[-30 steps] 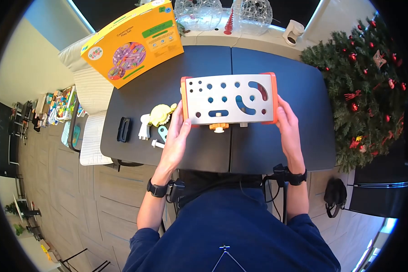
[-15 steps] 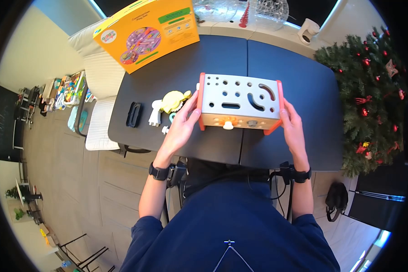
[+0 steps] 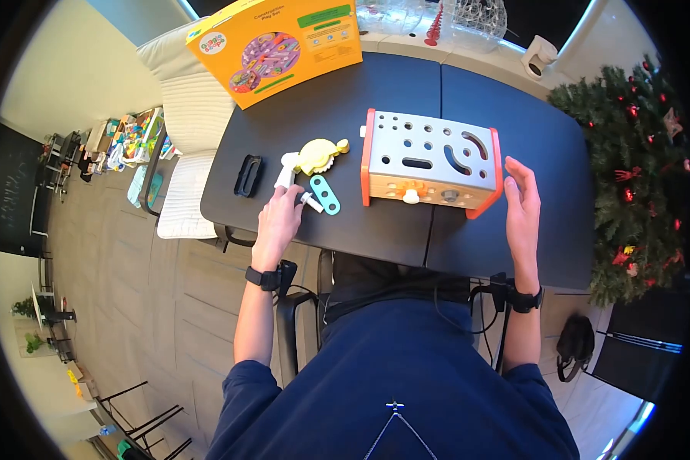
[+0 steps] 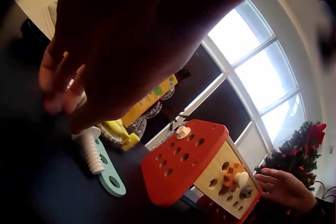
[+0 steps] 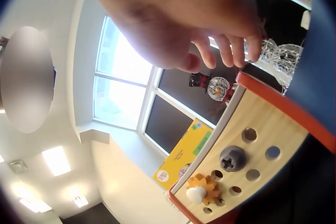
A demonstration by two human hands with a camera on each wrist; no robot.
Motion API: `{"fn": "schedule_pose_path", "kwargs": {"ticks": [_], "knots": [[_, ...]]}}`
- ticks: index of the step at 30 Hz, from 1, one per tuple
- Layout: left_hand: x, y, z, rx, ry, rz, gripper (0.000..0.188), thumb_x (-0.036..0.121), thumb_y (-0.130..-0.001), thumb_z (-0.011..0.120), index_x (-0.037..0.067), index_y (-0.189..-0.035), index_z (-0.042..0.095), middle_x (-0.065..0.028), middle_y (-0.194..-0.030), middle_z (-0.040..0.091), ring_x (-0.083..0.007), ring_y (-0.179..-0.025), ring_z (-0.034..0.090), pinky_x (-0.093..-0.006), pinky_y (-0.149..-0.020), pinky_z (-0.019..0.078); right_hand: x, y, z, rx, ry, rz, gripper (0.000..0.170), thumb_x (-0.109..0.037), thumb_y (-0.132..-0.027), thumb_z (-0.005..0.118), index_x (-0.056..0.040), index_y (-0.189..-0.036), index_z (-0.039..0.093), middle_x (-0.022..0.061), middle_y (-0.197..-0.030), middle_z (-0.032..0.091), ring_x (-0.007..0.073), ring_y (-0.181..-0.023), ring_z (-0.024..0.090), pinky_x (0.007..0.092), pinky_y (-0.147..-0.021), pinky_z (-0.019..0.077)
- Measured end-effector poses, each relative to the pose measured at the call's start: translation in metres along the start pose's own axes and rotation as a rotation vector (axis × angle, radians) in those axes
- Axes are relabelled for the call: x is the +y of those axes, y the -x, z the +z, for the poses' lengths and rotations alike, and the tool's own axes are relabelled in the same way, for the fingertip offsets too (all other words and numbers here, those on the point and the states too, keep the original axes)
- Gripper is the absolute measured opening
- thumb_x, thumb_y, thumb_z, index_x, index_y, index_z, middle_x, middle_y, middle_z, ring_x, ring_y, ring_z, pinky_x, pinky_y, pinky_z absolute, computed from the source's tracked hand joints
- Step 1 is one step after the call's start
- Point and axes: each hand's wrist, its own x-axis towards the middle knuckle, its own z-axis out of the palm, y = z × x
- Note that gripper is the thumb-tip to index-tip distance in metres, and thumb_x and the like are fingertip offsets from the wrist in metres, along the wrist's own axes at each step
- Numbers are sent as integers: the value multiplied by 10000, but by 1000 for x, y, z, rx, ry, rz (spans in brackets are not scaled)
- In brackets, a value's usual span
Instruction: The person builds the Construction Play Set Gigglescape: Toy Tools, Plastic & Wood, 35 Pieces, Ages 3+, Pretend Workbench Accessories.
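Note:
My left hand is low over the table, its fingertips by a white toy screw and the lower end of a white toy piece. In the left wrist view its fingers bend loosely down beside the head of the screw, which overlaps a teal strip with holes. The toy workbench, with a grey perforated top and red ends, stands on the table. An orange gear and a grey bolt are on its wooden side. My right hand is beside its right end, fingers extended, holding nothing.
A yellow toy piece with a toothed edge lies behind the strip, and a black tray is further left. The yellow carton stands at the back left. A decorated tree is close to the table's right side.
The workbench was held between both hands and tilted; now it stands on the table, released. My left hand has moved left to the small pieces, and the right hand has come away slightly.

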Motion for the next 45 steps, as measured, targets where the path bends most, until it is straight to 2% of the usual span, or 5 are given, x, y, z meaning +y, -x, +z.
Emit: {"fn": "schedule_pose_path", "kwargs": {"ticks": [22, 28, 33, 38, 45], "knots": [[87, 2, -44, 257, 367, 20, 278, 207, -1050, 705, -29, -1196, 678, -214, -1001, 812, -382, -912, 796, -448, -798, 610, -17, -5, -6, -133, -8, -115, 245, -81, -1113, 552, -7, -1318, 663, 143, -1272, 724, 231, -1164, 708, 359, -1025, 527], [172, 3, -52, 352, 419, 299, 248, 181, -1007, 769, 6, -1148, 667, -176, -1006, 810, -276, -811, 794, -397, -706, 600, -43, -17, -7, -214, 89, -234, 186, -51, -1100, 572, -8, -1235, 691, 122, -1110, 706, 217, -928, 740, 356, -810, 549], [226, -13, -21, 408, 288, 664, 260, 179, -987, 792, 21, -1134, 647, -157, -936, 778, -337, -797, 764, -455, -708, 595, -56, -35, -20, -318, 210, -363, 140, -14, -1046, 643, -9, -1161, 723, 167, -1047, 708, 312, -943, 732, 385, -846, 558], [261, -24, -4, 405, 200, 830, 236, 152, -964, 783, 33, -1116, 648, -158, -912, 739, -358, -853, 733, -464, -775, 579, -54, -58, -33, -386, 344, -610, 146, 12, -1005, 666, -7, -1131, 738, 147, -1072, 728, 393, -1048, 691, 441, -906, 573], [279, -32, 5, 408, 120, 928, 219, 127, -938, 778, 34, -1084, 644, -136, -922, 694, -343, -870, 699, -463, -806, 563, -53, -81, -49, -561, 380, -592, 131, -35, -995, 688, -3, -1117, 724, 128, -1140, 720, 381, -1034, 695, 440, -898, 569]]}}
